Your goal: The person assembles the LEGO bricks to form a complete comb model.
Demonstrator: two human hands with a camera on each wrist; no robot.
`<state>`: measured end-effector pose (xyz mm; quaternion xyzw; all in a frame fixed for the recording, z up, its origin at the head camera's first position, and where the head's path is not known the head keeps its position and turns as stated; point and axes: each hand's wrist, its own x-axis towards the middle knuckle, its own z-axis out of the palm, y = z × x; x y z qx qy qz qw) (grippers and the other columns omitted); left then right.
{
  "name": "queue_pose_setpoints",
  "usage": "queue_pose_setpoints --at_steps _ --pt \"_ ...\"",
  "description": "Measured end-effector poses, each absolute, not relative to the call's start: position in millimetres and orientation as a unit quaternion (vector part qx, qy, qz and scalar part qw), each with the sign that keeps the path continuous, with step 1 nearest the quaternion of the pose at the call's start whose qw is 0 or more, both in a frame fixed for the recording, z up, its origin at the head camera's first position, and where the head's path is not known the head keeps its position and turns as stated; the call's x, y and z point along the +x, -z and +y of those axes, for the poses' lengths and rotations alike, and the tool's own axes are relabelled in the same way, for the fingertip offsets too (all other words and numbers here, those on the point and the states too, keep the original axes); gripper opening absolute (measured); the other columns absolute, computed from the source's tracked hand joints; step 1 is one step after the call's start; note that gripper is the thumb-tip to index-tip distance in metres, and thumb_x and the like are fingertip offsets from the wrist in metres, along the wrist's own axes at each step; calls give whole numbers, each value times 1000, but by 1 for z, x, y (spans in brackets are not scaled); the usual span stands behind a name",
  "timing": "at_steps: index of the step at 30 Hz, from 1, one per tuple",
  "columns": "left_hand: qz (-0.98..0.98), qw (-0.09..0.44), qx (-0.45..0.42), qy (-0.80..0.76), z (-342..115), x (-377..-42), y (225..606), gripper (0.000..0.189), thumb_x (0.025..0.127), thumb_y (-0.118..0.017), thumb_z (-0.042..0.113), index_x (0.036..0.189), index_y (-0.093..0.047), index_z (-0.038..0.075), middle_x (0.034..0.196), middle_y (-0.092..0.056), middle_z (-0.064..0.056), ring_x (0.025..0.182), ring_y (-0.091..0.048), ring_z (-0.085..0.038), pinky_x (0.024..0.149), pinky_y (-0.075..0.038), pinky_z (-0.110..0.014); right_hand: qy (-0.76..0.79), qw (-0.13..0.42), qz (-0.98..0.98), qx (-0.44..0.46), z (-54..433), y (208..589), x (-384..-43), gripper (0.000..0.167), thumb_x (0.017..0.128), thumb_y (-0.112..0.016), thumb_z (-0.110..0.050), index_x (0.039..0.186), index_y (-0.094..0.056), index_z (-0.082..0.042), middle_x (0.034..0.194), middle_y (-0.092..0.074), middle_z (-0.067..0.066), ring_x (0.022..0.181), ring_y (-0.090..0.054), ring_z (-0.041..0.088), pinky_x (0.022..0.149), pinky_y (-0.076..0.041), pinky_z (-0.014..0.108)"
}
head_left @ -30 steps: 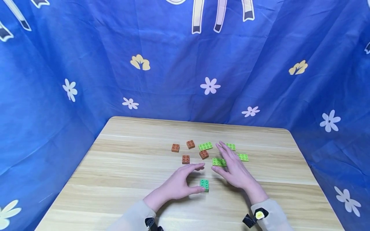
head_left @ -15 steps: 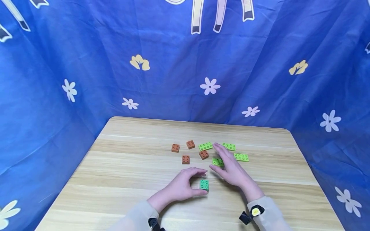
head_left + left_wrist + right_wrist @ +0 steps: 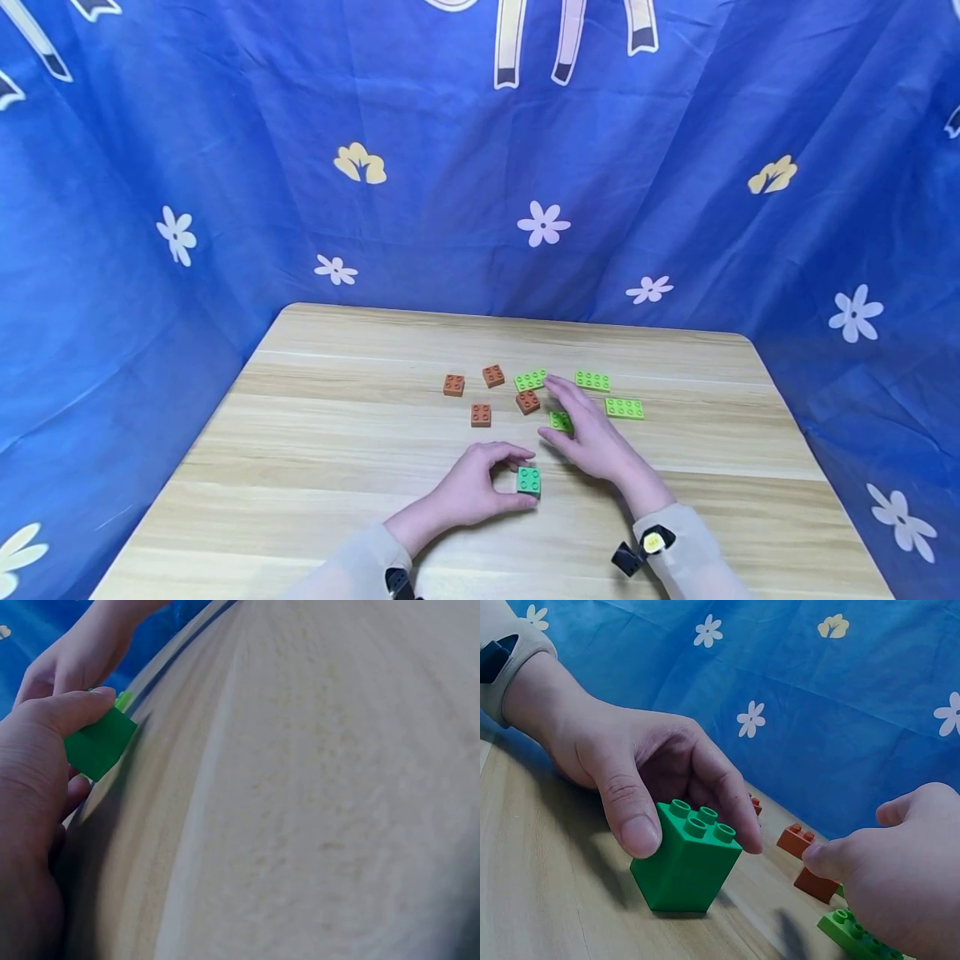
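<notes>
A tall green toy building block (image 3: 528, 477) with studs on top stands upright on the table. My left hand (image 3: 471, 492) holds it from the left, thumb on the near side and fingers at the far side. The right wrist view shows the left thumb pressed along the face of the green block (image 3: 686, 862). My right hand (image 3: 592, 442), fingers spread and loosely bent, hovers over a flat lime-green brick (image 3: 559, 420) and hides its right part. Its fingertips are near another lime brick (image 3: 530, 381) and a brown brick (image 3: 528, 402).
Three more brown bricks lie to the left: one farther back (image 3: 492, 376), one at the far left (image 3: 453, 384), one nearer (image 3: 481, 415). Two lime plates, one behind (image 3: 592, 381) and one to the right (image 3: 624, 408), lie past the right hand. A blue curtain (image 3: 450, 208) rises behind the wooden table (image 3: 337, 400).
My left hand has closed its thumb and fingers onto the green block. My right hand has drifted left, uncovering the two lime plates on the right and covering more of the front one.
</notes>
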<state>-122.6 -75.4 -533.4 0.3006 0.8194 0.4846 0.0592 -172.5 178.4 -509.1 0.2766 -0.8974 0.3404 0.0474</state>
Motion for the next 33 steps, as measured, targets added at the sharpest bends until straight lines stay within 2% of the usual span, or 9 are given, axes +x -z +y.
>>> queue_pose_setpoints --at_steps 5,16,25,33 --pt "841 42 298 -449 -76 -122 536 56 80 -94 42 128 -74 22 115 -71 20 105 -64 -5 99 -47 -36 -348 37 -896 272 175 512 -177 75 100 -77 -32 161 -41 -8 164 -42 13 148 -42 29 121 -34 53" --pt "850 21 319 -418 -76 -122 540 40 83 -92 42 118 -76 30 108 -69 24 102 -63 0 99 -48 -35 -364 22 -894 261 167 514 -186 67 101 -76 -27 157 -47 -6 155 -52 11 145 -47 32 119 -36 52" --pt "853 10 321 -411 -76 -120 537 36 83 -92 41 113 -77 29 102 -68 25 98 -62 1 98 -49 -34 -361 34 -896 258 160 520 -193 61 99 -77 -21 152 -53 -1 148 -58 13 140 -52 33 119 -38 50" --pt "857 9 316 -408 -76 -119 538 36 82 -92 42 112 -77 30 101 -67 26 98 -62 0 97 -49 -33 -361 31 -901 237 152 521 -197 57 97 -79 -18 147 -58 -2 143 -62 14 137 -55 33 118 -40 50"
